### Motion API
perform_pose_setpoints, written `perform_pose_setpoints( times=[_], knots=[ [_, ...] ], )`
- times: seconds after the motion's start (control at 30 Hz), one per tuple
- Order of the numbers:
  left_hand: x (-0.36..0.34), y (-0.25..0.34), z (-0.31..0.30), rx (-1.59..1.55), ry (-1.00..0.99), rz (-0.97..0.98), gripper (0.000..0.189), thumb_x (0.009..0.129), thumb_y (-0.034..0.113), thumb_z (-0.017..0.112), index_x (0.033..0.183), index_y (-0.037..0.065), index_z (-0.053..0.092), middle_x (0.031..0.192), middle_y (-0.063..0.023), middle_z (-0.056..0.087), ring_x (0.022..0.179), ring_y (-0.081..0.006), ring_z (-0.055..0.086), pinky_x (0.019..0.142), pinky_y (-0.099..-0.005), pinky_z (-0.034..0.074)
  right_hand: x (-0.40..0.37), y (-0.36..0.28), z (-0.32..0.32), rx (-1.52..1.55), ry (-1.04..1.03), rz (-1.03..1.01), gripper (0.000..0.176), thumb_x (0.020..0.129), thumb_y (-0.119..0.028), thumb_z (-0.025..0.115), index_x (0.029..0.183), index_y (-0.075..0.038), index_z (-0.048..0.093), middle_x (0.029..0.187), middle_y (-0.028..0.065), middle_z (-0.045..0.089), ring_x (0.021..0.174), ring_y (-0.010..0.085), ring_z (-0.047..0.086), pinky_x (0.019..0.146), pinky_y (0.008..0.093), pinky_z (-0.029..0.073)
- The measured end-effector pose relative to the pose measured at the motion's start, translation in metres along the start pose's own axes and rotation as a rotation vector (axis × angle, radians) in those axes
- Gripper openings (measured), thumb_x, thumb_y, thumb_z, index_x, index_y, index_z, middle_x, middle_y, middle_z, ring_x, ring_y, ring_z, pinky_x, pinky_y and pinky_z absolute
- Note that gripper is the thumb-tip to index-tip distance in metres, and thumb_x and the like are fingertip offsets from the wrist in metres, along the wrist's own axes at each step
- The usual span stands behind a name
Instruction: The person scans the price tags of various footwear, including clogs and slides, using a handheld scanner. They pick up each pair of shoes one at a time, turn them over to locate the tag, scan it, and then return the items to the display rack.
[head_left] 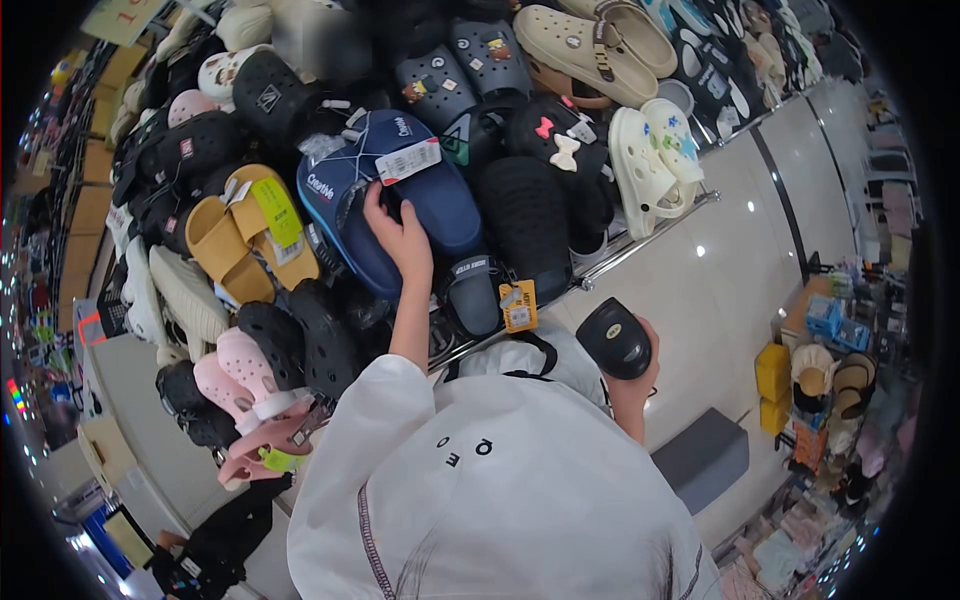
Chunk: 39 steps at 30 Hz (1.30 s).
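Observation:
My left hand (398,238) is on a pair of navy slide sandals (440,205), its curled fingers at the inner edge of one slide and its thumb against the other. White lettering marks their straps, and a white price tag (408,160) hangs across them just above my fingertips. Off to the right, my right hand (637,368) is wrapped around a black handheld barcode scanner (613,338), apart from the shoes. Tan slides (228,245) with a yellow-green tag lie left of the navy pair. A small dark slide (474,295) with an orange tag (518,305) sits below it.
Many clogs and slippers crowd the display, including white clogs (655,165), beige clogs (590,50) and pink clogs (240,370). A metal rail (650,240) edges it. On the floor is a grey box-shaped bench (702,460). Another person's dark clothing (225,535) shows at lower left.

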<state>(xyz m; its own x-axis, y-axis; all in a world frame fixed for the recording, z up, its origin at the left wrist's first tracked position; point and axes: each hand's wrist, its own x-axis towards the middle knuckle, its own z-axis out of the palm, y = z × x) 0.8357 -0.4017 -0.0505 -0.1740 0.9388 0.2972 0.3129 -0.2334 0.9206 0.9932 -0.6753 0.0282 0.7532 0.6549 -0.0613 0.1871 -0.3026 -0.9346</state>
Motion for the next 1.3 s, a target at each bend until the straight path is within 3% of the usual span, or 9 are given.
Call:
perform_pose_setpoints(
  times=[0.3, 0.4, 0.57, 0.7, 0.87, 1.07, 1.2, 1.27, 1.3],
  knots=[
    [-0.062, 0.029, -0.012, -0.036, 0.033, -0.089, 0.026, 0.075, 0.000, 0.054, 0.099, 0.002, 0.043, 0.103, -0.0114, 0.041, 0.091, -0.0206, 0.042, 0.077, -0.0289, 0.035, -0.004, -0.004, 0.014, -0.065, 0.068, 0.059, 0.064, 0.057, 0.005, 0.071, 0.114, -0.005, 0.045, 0.098, 0.0097, 0.059, 0.092, 0.0163, 0.057, 0.082, 0.0264, 0.042],
    [-0.082, 0.039, -0.011, -0.021, -0.125, 0.020, 0.025, 0.074, 0.001, 0.057, 0.095, 0.003, 0.043, 0.098, -0.0103, 0.041, 0.080, -0.0181, 0.038, 0.071, -0.0282, 0.033, 0.007, 0.003, 0.012, -0.082, 0.073, 0.081, 0.066, 0.055, 0.004, 0.072, 0.115, -0.005, 0.044, 0.102, 0.0094, 0.058, 0.094, 0.0167, 0.056, 0.084, 0.0270, 0.042],
    [-0.111, 0.047, 0.002, -0.010, -0.327, -0.035, 0.027, 0.072, 0.001, 0.057, 0.095, 0.004, 0.044, 0.099, -0.0101, 0.043, 0.084, -0.0179, 0.042, 0.070, -0.0262, 0.035, 0.044, 0.008, 0.007, -0.063, 0.007, 0.087, 0.067, 0.055, 0.005, 0.072, 0.115, -0.004, 0.044, 0.102, 0.0096, 0.057, 0.094, 0.0170, 0.056, 0.084, 0.0276, 0.042],
    [-0.124, 0.061, 0.017, 0.098, -0.208, 0.010, 0.022, 0.073, 0.001, 0.057, 0.092, 0.003, 0.046, 0.093, -0.0096, 0.045, 0.082, -0.0176, 0.043, 0.068, -0.0265, 0.036, 0.087, 0.019, -0.008, 0.004, -0.143, 0.026, 0.068, 0.052, 0.005, 0.070, 0.114, -0.004, 0.045, 0.104, 0.0087, 0.055, 0.096, 0.0176, 0.053, 0.085, 0.0272, 0.041],
    [-0.129, 0.106, 0.072, 0.014, -0.161, 0.033, 0.007, 0.072, -0.003, 0.055, 0.077, 0.001, 0.053, 0.069, -0.0087, 0.051, 0.058, -0.0184, 0.050, 0.053, -0.0267, 0.041, 0.158, 0.033, -0.048, 0.039, -0.279, -0.085, 0.067, 0.052, 0.006, 0.069, 0.114, -0.003, 0.045, 0.105, 0.0087, 0.054, 0.096, 0.0175, 0.052, 0.085, 0.0282, 0.041],
    [-0.140, 0.143, 0.173, 0.096, -0.472, -0.012, 0.013, 0.074, 0.007, 0.060, 0.086, 0.004, 0.055, 0.071, -0.0059, 0.053, 0.064, -0.0165, 0.053, 0.054, -0.0260, 0.041, 0.242, 0.049, -0.111, -0.034, -0.240, -0.144, 0.065, 0.056, 0.005, 0.070, 0.115, -0.003, 0.044, 0.105, 0.0101, 0.054, 0.096, 0.0177, 0.053, 0.085, 0.0282, 0.041],
    [-0.161, 0.144, 0.225, 0.163, -0.525, 0.044, 0.017, 0.076, 0.017, 0.058, 0.086, 0.004, 0.057, 0.074, -0.0085, 0.056, 0.067, -0.0234, 0.056, 0.057, -0.0305, 0.044, 0.280, 0.066, -0.147, -0.114, -0.165, -0.124, 0.063, 0.057, 0.005, 0.069, 0.114, -0.003, 0.045, 0.106, 0.0085, 0.051, 0.099, 0.0165, 0.050, 0.087, 0.0278, 0.039],
    [-0.174, 0.136, 0.242, 0.204, -0.774, -0.138, 0.022, 0.077, 0.022, 0.056, 0.086, 0.002, 0.058, 0.077, -0.0123, 0.059, 0.070, -0.0272, 0.058, 0.062, -0.0344, 0.045, 0.293, 0.080, -0.161, -0.079, -0.150, -0.067, 0.062, 0.057, 0.005, 0.069, 0.113, -0.003, 0.045, 0.105, 0.0081, 0.051, 0.098, 0.0164, 0.050, 0.087, 0.0276, 0.039],
    [-0.176, 0.138, 0.249, 0.204, -0.773, -0.137, 0.022, 0.077, 0.022, 0.056, 0.086, 0.002, 0.058, 0.077, -0.0123, 0.059, 0.070, -0.0272, 0.058, 0.062, -0.0344, 0.045, 0.299, 0.083, -0.167, -0.041, -0.135, -0.005, 0.061, 0.057, 0.005, 0.069, 0.112, -0.002, 0.045, 0.105, 0.0076, 0.051, 0.098, 0.0163, 0.050, 0.086, 0.0275, 0.039]
  ],
)
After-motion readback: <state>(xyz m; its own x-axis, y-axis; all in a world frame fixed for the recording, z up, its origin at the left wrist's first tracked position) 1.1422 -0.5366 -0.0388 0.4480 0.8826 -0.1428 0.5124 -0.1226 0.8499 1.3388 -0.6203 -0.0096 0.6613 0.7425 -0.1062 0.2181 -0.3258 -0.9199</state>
